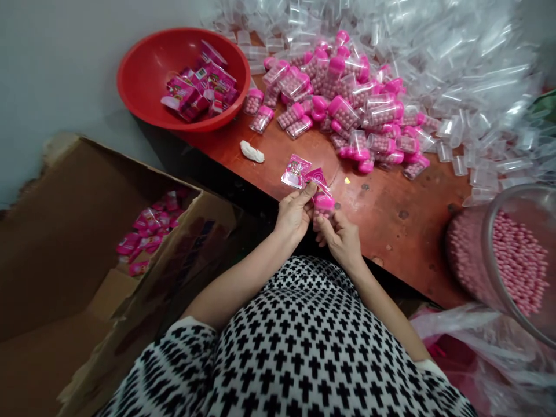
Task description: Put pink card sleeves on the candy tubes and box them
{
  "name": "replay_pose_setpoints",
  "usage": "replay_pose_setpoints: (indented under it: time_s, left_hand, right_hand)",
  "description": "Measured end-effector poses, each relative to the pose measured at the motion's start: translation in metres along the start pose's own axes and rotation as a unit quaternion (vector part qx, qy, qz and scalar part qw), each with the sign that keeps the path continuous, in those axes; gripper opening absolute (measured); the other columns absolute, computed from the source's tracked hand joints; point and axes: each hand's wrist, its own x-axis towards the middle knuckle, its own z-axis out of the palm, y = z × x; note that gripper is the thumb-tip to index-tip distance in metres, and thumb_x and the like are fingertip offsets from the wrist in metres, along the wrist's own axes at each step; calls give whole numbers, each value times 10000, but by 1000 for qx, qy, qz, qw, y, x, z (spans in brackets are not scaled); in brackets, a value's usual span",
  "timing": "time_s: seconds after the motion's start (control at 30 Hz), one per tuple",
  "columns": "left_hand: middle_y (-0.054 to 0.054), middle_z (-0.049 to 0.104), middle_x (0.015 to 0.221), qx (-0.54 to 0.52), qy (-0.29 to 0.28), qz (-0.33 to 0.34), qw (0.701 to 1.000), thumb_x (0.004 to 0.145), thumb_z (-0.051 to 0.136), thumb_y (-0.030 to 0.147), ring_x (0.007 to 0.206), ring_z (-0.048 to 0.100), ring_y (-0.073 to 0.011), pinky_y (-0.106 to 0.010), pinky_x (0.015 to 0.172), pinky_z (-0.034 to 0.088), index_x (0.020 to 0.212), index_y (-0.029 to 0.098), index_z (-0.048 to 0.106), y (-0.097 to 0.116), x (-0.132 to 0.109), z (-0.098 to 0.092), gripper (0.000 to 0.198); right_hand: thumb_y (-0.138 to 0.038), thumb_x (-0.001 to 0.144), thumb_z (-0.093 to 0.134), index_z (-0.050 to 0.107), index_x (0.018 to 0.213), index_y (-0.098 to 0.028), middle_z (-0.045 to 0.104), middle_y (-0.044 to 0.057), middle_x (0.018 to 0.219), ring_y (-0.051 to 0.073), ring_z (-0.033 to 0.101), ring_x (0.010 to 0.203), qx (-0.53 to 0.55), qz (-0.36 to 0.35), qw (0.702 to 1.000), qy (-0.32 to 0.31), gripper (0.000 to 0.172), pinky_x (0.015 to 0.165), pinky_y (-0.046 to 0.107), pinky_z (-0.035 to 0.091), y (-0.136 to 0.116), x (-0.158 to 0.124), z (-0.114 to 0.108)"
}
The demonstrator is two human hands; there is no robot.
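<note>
Both hands meet at the near edge of a brown table (391, 214). My right hand (341, 237) grips a small clear candy container with a pink cap (324, 202) from below. My left hand (295, 214) pinches a pink printed wrapper (316, 176) at the top of that container. A second pink wrapper (296, 171) lies on the table just beyond my left fingers.
A pile of filled pink-capped containers (343, 104) lies mid-table, with several empty clear containers (456, 63) behind. A red bowl (147, 75) holds pink packets. A cardboard box (87, 278) on the left holds wrapped pieces. A clear jar of pink candies (508, 255) lies at right.
</note>
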Motion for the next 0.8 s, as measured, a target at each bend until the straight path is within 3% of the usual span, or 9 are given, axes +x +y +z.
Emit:
replay_pose_setpoints:
  time_s: [0.1, 0.23, 0.4, 0.67, 0.8]
  left_hand:
    - [22, 613, 603, 44, -42, 12, 998, 602, 874, 365, 489, 556, -83, -215, 483, 447, 693, 132, 597, 2, -3, -1, 373]
    - [27, 602, 588, 101, -101, 23, 989, 543, 900, 373, 484, 551, -77, -203, 483, 442, 671, 134, 596, 3, -5, -4, 408]
    - [0, 609, 573, 156, -115, 9, 981, 516, 905, 382, 492, 565, -98, -217, 475, 449, 642, 116, 635, 1, -1, -8, 399]
    - [-23, 603, 510, 244, -176, 0, 954, 529, 888, 384, 426, 541, -114, -243, 423, 441, 565, 109, 675, 17, 4, -7, 349]
    - [-52, 654, 571, 275, -190, 3, 942, 585, 859, 374, 476, 586, -133, -256, 475, 478, 612, 112, 710, 18, 7, -9, 303]
  right_hand:
    - [-489, 852, 616, 596, 887, -206, 681, -15, 691, 84, 594, 460, 42, 10, 999, -26, 286, 395, 180, 510, -3, 1, -2]
    - [-488, 848, 621, 598, 892, -207, 676, -19, 688, 85, 588, 463, 50, -1, 999, -2, 285, 403, 188, 510, -2, 3, -3]
    - [-463, 861, 620, 618, 915, -222, 661, -28, 691, 88, 593, 485, -3, -38, 999, 20, 248, 434, 191, 516, 5, 4, -5]
    - [-574, 813, 628, 590, 859, -198, 659, -26, 644, 83, 566, 417, 150, 28, 985, -80, 381, 359, 187, 467, 3, 10, -9]
    - [-529, 838, 623, 602, 848, -205, 658, -30, 662, 69, 562, 442, 80, -3, 997, -24, 325, 391, 172, 469, 1, 10, -10]
